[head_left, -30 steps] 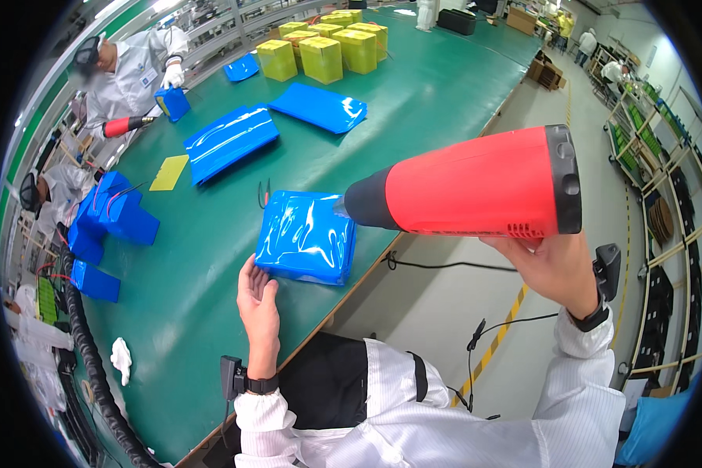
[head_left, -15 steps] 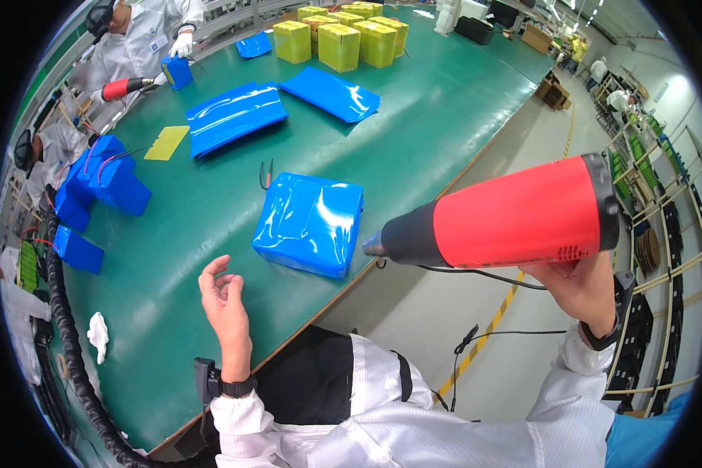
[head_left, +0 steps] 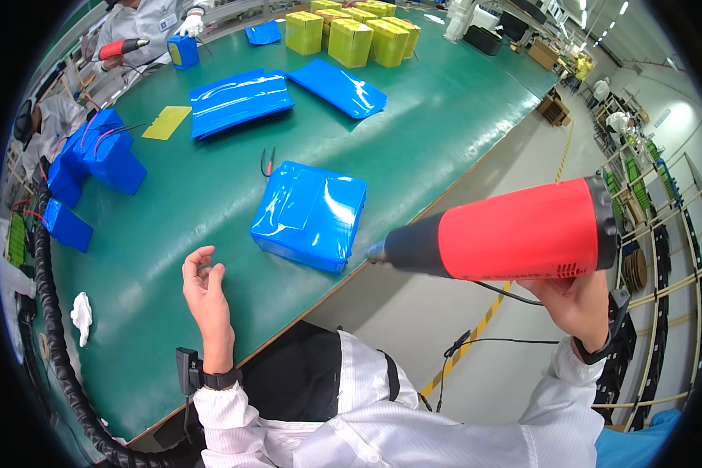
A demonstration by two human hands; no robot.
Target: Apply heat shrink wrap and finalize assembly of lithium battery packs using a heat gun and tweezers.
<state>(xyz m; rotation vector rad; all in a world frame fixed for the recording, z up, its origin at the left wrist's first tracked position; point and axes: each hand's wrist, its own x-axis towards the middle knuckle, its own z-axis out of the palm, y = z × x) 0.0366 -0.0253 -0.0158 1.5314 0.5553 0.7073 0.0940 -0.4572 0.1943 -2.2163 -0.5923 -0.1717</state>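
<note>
My left hand [head_left: 206, 285] hangs at the lower left of centre, its fingers loosely curled and apart, holding nothing. My right hand [head_left: 576, 303], at the right, is clamped on the red gun [head_left: 515, 230], which points left with its nozzle near the blue pack [head_left: 308, 214]. That pack sits at the centre of the frame on the green surface [head_left: 179, 203], close to the edge, with two thin leads [head_left: 267, 162] by its upper left corner.

Farther out, I see glossy blue sheets [head_left: 242, 101] and a yellow sheet [head_left: 167, 123] lying upper left, yellow blocks [head_left: 349, 43] grouped at the top, and more blue packs [head_left: 117, 164] at the left. A ribbed black hose [head_left: 57, 343] runs down the left side beside a crumpled white cloth [head_left: 82, 318]. Right of the surface I get grey floor [head_left: 402, 304] with striped tape [head_left: 483, 321], then racks [head_left: 660, 286] along the right.

The gun's body hides most of my right fingers and its handle. A co-worker [head_left: 144, 23] at the upper left is cut off by the top rim; a second person [head_left: 54, 117] below is only partly in view. I can't make out what the blue thing [head_left: 636, 444] at the lower right is, and the people in the upper right are too small to read.
</note>
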